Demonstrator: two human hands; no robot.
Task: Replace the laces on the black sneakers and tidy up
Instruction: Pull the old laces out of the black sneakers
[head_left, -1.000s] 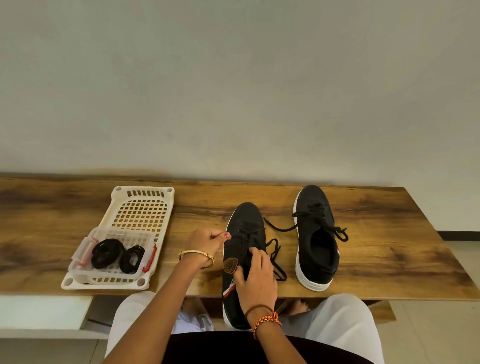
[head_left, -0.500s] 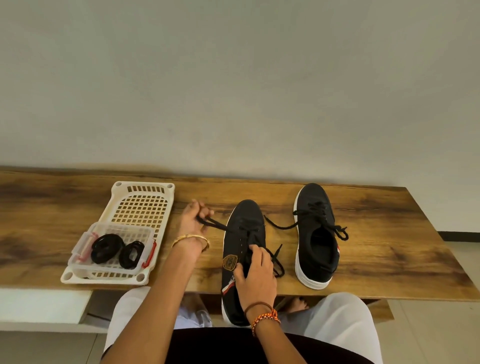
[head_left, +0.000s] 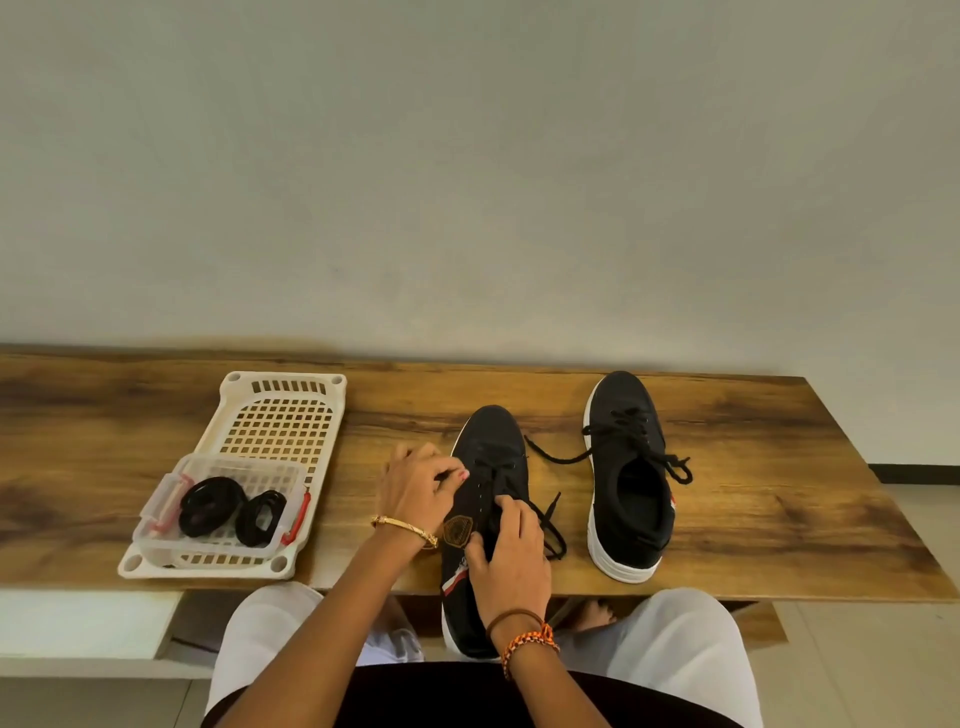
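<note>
On the wooden table's near edge, the left hand pinches the lace while the right hand grips the near sneaker, best drawn out evenly, eyelet by eyelet.

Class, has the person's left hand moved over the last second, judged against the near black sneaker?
Yes. The left hand swung out toward the white basket, then returned beside the near black sneaker.

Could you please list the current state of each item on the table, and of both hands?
Near sneaker: upright, heel overhanging the table edge, lace partly loosened.
Far sneaker: upright, laced, lace ends loose.
Clear container: lidless, in the basket, holding two black coils.
White basket: flat on the table.
Left hand: pinching the near sneaker's lace.
Right hand: gripping the near sneaker's tongue area.
</note>
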